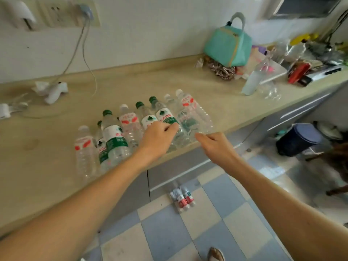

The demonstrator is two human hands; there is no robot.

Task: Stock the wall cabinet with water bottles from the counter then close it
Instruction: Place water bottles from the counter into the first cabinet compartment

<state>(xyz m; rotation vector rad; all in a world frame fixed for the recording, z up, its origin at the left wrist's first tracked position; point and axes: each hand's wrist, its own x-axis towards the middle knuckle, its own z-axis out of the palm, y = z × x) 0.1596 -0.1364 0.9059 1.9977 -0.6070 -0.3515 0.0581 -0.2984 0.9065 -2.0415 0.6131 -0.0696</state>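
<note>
1. Along the counter's (188,80) front edge, water bottles (131,125) stand in a close row, some green-capped, some white-capped with red labels; bunched near the edge, they look set out for easy picking.
2. Left hand (158,138) has its fingers curled onto a green-labelled bottle (167,117) near the right end of the row, apparently taking hold of it.
3. Right hand (216,146) is at the end of the row, fingertips at the base of the clear bottles (195,117) there. Its fingers look bent, but whether it grips one I cannot tell.
4. Both hands at the same end suggests two bottles are to be carried at once.
5. Wall cabinet is out of view, so its door and contents cannot be judged; the row looks nearly full, so stocking seems barely under way.
6. Tight packing is the main hindrance: lifting one bottle could knock its neighbours over the edge.
7. Farther along sit a teal bag (227,46), wrappers and clutter, well apart from the row. A cable (84,53) hangs from a wall socket (54,14) to the counter on the left.
8. On the tiled floor below, a small pack of bottles (182,198) lies by the cupboard doors, and a dark bin (297,140) stands to the right.
</note>
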